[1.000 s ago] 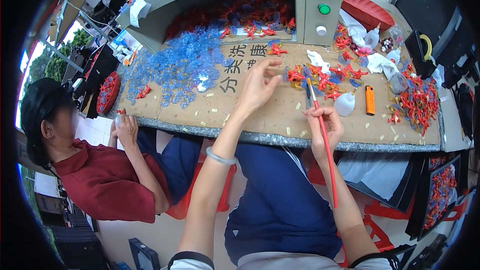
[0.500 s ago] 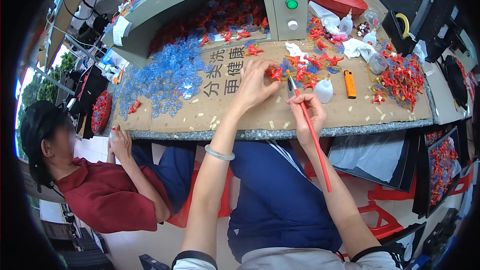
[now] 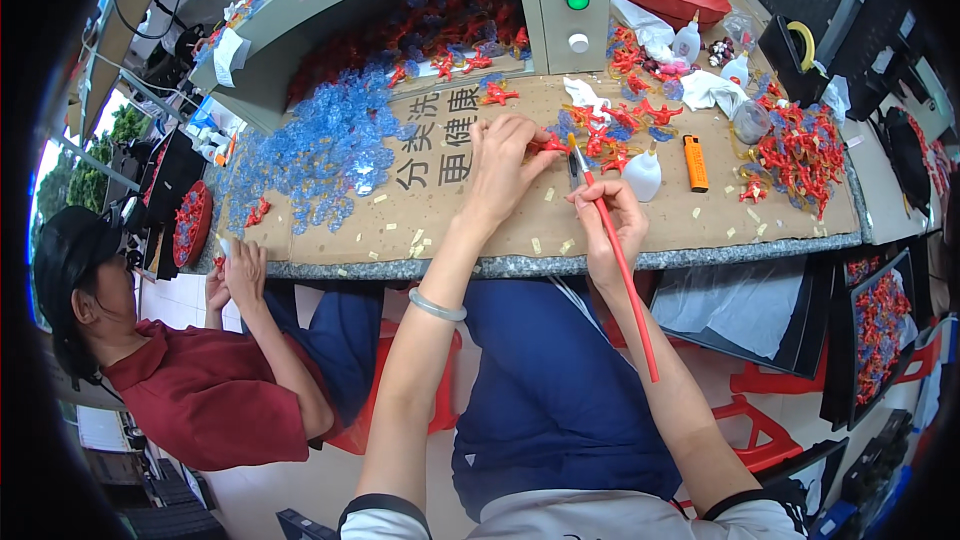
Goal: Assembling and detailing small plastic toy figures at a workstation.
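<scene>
My left hand (image 3: pixel 505 165), with a pale bangle (image 3: pixel 437 305) on its wrist, pinches a small red plastic piece (image 3: pixel 551 143) at its fingertips. My right hand (image 3: pixel 613 225) is closed round a red-handled paintbrush (image 3: pixel 622 285). The bristles point away from me, close beside the red piece; whether they touch it I cannot tell. A short dark strip shows next to the brush tip, too small to name. Just beyond lie more red pieces (image 3: pixel 657 112) with blue and yellow parts. A white squeeze bottle (image 3: pixel 643 176) stands right of the brush, near an orange lighter (image 3: pixel 695 163).
Clear blue pieces (image 3: pixel 345 130) heap at the left of the cardboard (image 3: pixel 420 225). Behind rises a grey machine (image 3: pixel 560 35) with red and blue pieces in its opening. A mixed pile (image 3: pixel 800 155) lies right. A co-worker in a red shirt (image 3: pixel 220 390) sits left.
The view has shifted slightly. My left hand still holds the red piece, the brush staying beside it. The co-worker at left has raised their hands and spread them a little.
</scene>
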